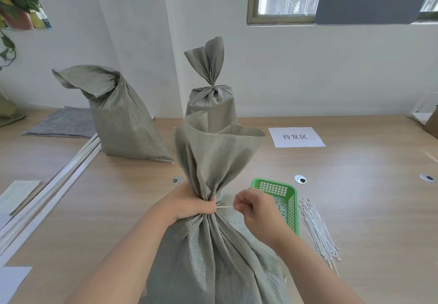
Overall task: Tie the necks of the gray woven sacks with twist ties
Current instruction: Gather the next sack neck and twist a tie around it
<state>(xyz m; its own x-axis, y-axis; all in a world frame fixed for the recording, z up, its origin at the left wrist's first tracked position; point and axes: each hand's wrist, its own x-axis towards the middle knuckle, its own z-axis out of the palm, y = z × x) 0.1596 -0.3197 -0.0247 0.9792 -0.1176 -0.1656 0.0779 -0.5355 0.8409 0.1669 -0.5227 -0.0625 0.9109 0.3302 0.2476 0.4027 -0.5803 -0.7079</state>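
A gray woven sack (211,251) stands right in front of me, its top flaring open above a gathered neck. My left hand (189,205) grips that neck from the left. A thin pale twist tie (225,207) sticks out to the right of the neck, and my right hand (254,205) pinches its free end. Behind stands a second sack (211,104) with its neck cinched. A third sack (123,119) at the back left leans with its top loosely folded over.
A green plastic basket (288,193) holding ties sits just right of my right hand. A loose bundle of white ties (317,230) lies beside it. A white paper label (296,137) lies farther back. White strips (59,185) run along the left; flat gray sacks (64,123) lie back left.
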